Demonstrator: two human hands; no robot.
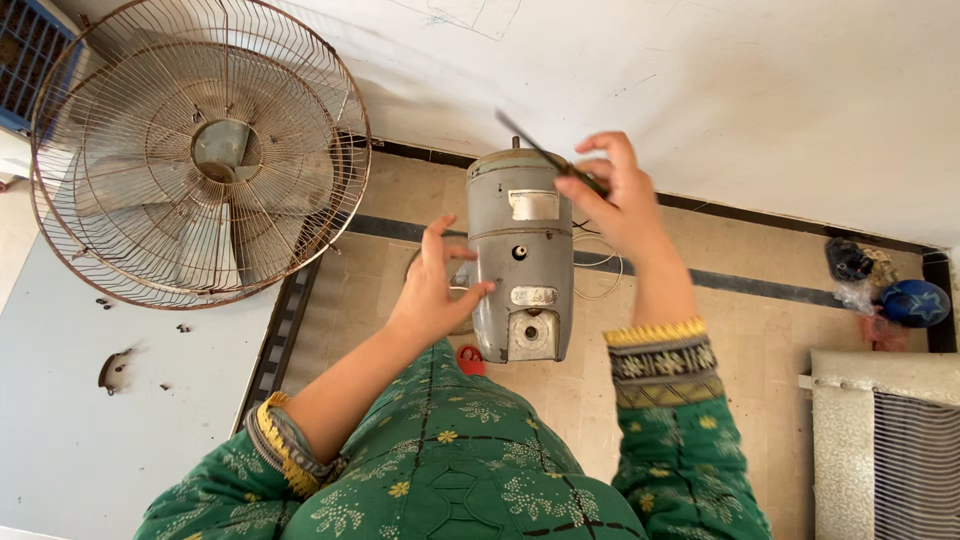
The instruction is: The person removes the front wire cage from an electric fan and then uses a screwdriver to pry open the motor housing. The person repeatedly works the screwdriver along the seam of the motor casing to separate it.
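Observation:
A grey metal fan motor housing (522, 250) stands upright on my lap, over my green patterned clothing. My left hand (432, 290) rests against its left side, thumb touching the casing and fingers spread. At the housing's top right, my right hand (618, 195) pinches a thin dark tool (530, 143), a screwdriver by its look. The tool's tip points up and to the left over the top of the motor. Thin wires (598, 262) loop out behind the housing on the right.
A rusty fan cage with blades (200, 150) leans at the upper left, over a pale grey panel (80, 400). The tiled floor (760, 340) meets a white wall. A blue ball and a dark bundle (890, 290) lie far right, above a striped cushion (900, 450).

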